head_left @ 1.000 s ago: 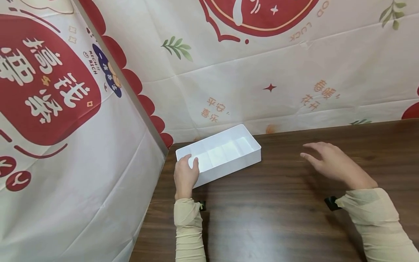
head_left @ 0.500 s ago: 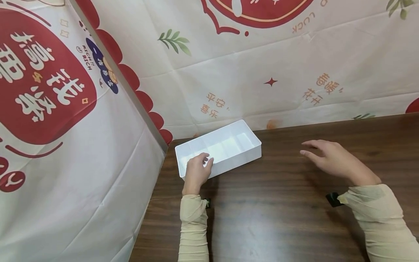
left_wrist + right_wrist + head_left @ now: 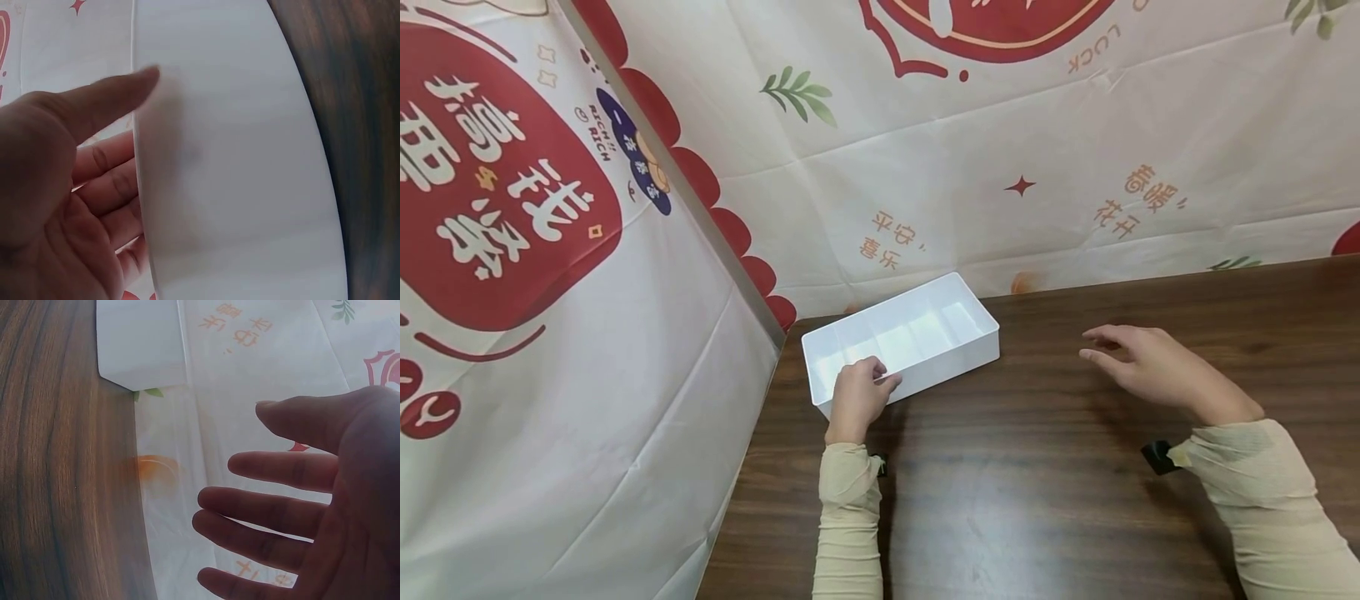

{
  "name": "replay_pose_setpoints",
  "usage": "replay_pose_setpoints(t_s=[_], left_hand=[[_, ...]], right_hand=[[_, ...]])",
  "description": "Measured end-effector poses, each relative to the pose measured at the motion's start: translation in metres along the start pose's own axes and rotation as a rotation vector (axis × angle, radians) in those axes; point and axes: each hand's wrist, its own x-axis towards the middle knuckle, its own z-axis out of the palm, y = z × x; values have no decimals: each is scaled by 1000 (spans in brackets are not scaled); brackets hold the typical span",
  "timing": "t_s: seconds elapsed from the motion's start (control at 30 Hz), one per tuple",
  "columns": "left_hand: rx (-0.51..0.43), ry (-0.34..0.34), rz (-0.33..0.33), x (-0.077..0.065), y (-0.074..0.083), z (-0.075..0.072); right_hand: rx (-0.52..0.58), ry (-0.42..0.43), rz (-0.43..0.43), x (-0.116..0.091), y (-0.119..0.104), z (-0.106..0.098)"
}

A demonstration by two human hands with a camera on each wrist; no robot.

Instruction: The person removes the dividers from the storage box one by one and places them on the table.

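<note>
A long white open-topped box (image 3: 917,333) stands at an angle on the brown wooden table, with faint bands crossing its inside. My left hand (image 3: 857,398) holds its near wall, the fingers over the rim on the inner side and the thumb outside. In the left wrist view the thumb (image 3: 119,94) lies across the rim onto the outer face of the wall, and the other fingers are partly hidden behind it. Well to the right of the box, my right hand (image 3: 1157,367) hovers over the table, holding nothing, its fingers apart and slightly bent in the right wrist view.
The dark wooden table (image 3: 1000,467) meets a white printed cloth (image 3: 970,192) right behind the box. Another hanging cloth (image 3: 625,392) with a red print closes off the left side. A small black object (image 3: 1161,457) sits at the right sleeve's cuff.
My left hand has slid rightward along the near wall from the box's left corner, and its thumb and fingers have come closer to the rim. The right hand has barely moved; the view shifted slightly.
</note>
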Motion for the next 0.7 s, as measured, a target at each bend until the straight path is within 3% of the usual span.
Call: replay_pose_setpoints(t_s=[0.17,0.47,0.7], left_hand=[[65,22,0,1,0,7],[-18,-23,-15,3,-3,12],[-55,12,82,5,-2,17]], right_hand=[[1,6,-5,-1,0,0],[7,-24,11,-3,-2,-1],[-11,-30,12,-3,-1,-2]])
